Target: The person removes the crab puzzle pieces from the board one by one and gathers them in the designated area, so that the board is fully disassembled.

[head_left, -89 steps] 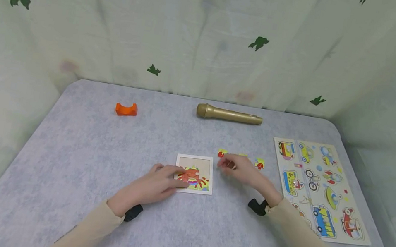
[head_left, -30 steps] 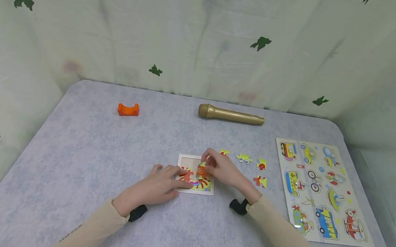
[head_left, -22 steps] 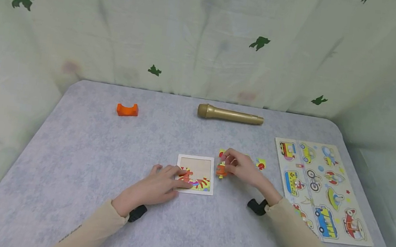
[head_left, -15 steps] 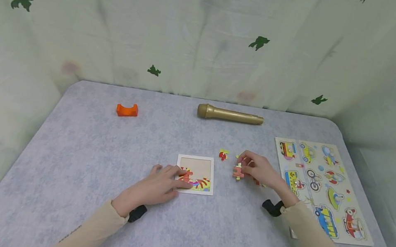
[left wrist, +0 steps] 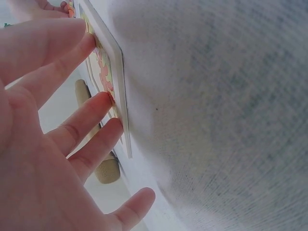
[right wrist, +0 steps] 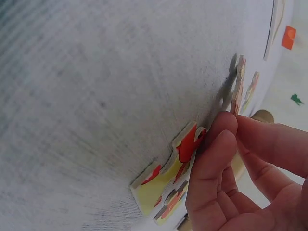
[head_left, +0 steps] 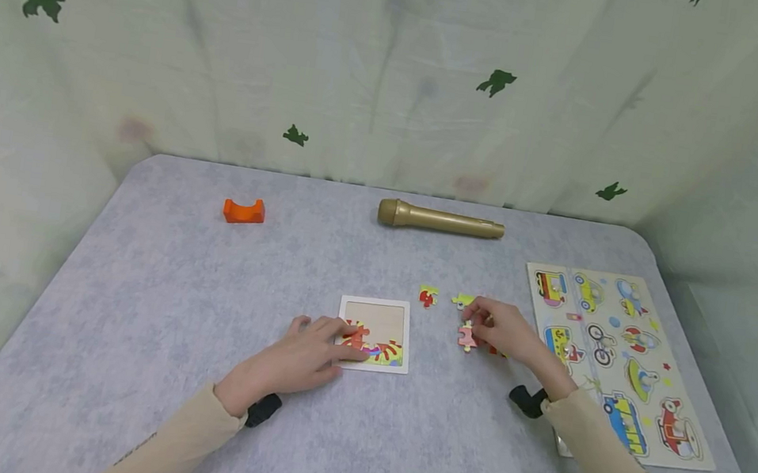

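Loose jigsaw piece [head_left: 467,336] sits on the grey table [head_left: 161,304], right of the puzzle tray [head_left: 376,312]. Our right hand [head_left: 503,331] has fingertips [right wrist: 216,132] curled onto a piece; pinched or only touched, we cannot tell. Our left hand [head_left: 298,358] lies flat, fingers [left wrist: 86,115] straight, pressing the tray's near-left corner, where assembled pieces [head_left: 375,348] fill the lower rows. Further out: spare pieces [head_left: 427,296], vehicle peg board [head_left: 611,355], gold microphone [head_left: 439,219], orange block [head_left: 243,211].
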The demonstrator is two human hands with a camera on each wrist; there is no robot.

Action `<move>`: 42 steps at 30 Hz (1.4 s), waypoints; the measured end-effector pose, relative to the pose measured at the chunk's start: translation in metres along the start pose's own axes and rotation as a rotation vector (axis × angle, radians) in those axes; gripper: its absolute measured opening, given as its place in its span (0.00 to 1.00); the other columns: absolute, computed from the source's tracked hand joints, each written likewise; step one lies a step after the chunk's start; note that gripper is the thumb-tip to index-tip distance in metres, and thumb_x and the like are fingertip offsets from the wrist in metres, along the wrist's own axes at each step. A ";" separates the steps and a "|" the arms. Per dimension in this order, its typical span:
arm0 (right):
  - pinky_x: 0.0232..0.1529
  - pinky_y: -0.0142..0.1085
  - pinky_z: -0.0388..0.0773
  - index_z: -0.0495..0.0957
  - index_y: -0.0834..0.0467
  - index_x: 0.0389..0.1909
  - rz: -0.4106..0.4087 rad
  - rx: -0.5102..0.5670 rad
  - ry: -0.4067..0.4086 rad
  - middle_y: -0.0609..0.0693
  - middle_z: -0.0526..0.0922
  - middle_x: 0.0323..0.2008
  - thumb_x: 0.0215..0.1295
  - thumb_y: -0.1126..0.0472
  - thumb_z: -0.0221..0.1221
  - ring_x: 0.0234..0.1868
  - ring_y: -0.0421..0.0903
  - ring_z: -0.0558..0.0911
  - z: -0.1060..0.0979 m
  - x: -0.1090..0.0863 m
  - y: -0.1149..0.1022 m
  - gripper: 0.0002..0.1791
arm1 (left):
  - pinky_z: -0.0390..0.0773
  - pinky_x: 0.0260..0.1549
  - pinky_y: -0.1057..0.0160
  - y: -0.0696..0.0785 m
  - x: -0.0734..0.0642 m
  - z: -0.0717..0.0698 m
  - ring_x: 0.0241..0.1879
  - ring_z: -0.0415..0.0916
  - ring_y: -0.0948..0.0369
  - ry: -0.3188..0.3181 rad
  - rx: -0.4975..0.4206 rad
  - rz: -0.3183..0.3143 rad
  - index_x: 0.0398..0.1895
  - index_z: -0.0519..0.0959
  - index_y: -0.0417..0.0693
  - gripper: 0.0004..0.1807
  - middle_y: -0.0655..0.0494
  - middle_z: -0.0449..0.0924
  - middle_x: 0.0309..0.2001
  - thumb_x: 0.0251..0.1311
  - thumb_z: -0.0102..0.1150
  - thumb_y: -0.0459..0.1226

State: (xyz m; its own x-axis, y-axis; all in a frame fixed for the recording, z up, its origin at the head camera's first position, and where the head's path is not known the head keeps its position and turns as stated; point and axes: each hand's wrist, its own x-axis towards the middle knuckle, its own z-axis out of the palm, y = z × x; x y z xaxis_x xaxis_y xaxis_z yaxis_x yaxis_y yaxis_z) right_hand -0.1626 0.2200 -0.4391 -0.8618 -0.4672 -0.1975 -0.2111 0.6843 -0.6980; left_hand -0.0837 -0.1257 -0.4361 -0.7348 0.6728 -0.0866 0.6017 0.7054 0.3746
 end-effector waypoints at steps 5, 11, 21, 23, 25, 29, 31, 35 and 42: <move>0.19 0.35 0.68 0.77 0.61 0.40 0.010 -0.057 0.002 0.49 0.74 0.27 0.63 0.72 0.56 0.19 0.43 0.70 0.001 0.001 -0.001 0.07 | 0.56 0.53 0.36 0.000 0.000 0.000 0.62 0.61 0.50 0.004 -0.003 0.000 0.59 0.78 0.62 0.19 0.48 0.66 0.63 0.65 0.57 0.39; 0.21 0.36 0.70 0.77 0.61 0.39 0.022 -0.065 0.003 0.49 0.75 0.26 0.64 0.71 0.55 0.20 0.44 0.71 -0.002 0.002 -0.005 0.06 | 0.54 0.55 0.34 0.000 -0.002 0.000 0.63 0.61 0.49 0.002 -0.002 0.006 0.60 0.77 0.62 0.20 0.48 0.65 0.63 0.65 0.57 0.39; 0.27 0.37 0.72 0.79 0.61 0.38 0.007 -0.065 0.030 0.50 0.77 0.30 0.65 0.69 0.56 0.27 0.45 0.73 -0.002 0.004 -0.016 0.05 | 0.56 0.56 0.37 -0.007 -0.006 0.000 0.64 0.60 0.51 0.054 -0.041 0.049 0.56 0.80 0.54 0.17 0.48 0.66 0.65 0.65 0.57 0.37; 0.27 0.36 0.72 0.79 0.61 0.37 -0.017 -0.044 0.025 0.50 0.77 0.30 0.65 0.69 0.56 0.27 0.45 0.73 0.002 0.007 -0.021 0.04 | 0.57 0.56 0.39 -0.009 -0.008 0.000 0.64 0.60 0.50 0.069 -0.055 0.047 0.55 0.81 0.54 0.16 0.47 0.66 0.64 0.64 0.58 0.37; 0.26 0.35 0.71 0.79 0.61 0.38 -0.050 -0.014 0.012 0.49 0.76 0.29 0.65 0.69 0.56 0.26 0.44 0.73 0.008 0.012 -0.027 0.04 | 0.58 0.56 0.39 -0.012 -0.011 0.000 0.64 0.60 0.50 0.082 -0.056 0.043 0.55 0.81 0.55 0.16 0.46 0.67 0.63 0.63 0.59 0.36; 0.24 0.34 0.72 0.78 0.63 0.38 -0.126 0.045 -0.034 0.49 0.76 0.28 0.63 0.71 0.55 0.23 0.42 0.74 0.025 0.022 -0.043 0.06 | 0.58 0.55 0.37 -0.016 -0.016 -0.002 0.64 0.60 0.49 0.086 -0.059 0.029 0.56 0.81 0.57 0.17 0.47 0.67 0.63 0.64 0.59 0.37; 0.24 0.33 0.73 0.78 0.63 0.39 -0.160 0.063 -0.060 0.49 0.75 0.28 0.63 0.71 0.55 0.24 0.42 0.74 0.036 0.028 -0.052 0.06 | 0.57 0.55 0.37 -0.017 -0.018 -0.002 0.64 0.59 0.49 0.077 -0.062 0.024 0.57 0.80 0.57 0.18 0.48 0.66 0.64 0.64 0.58 0.37; 0.31 0.33 0.73 0.78 0.63 0.43 -0.199 0.067 -0.109 0.48 0.75 0.31 0.62 0.70 0.58 0.29 0.42 0.74 0.056 0.039 -0.068 0.09 | 0.58 0.55 0.37 -0.018 -0.019 -0.002 0.65 0.58 0.49 0.060 -0.063 0.018 0.59 0.78 0.58 0.19 0.48 0.65 0.65 0.65 0.57 0.37; 0.36 0.31 0.72 0.77 0.66 0.50 -0.278 -0.016 -0.152 0.51 0.76 0.35 0.60 0.71 0.60 0.32 0.41 0.73 0.079 0.049 -0.094 0.16 | 0.58 0.54 0.35 -0.017 -0.020 -0.003 0.65 0.58 0.47 0.051 -0.055 0.022 0.59 0.78 0.57 0.18 0.48 0.65 0.65 0.66 0.56 0.38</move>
State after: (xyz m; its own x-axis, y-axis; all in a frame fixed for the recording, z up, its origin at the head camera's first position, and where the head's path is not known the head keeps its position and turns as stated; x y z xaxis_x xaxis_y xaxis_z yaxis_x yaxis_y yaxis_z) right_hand -0.1486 0.0884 -0.4375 -0.6912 -0.7155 -0.1018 -0.4373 0.5263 -0.7293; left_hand -0.0806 -0.1519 -0.4378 -0.7371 0.6750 -0.0312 0.6011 0.6760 0.4262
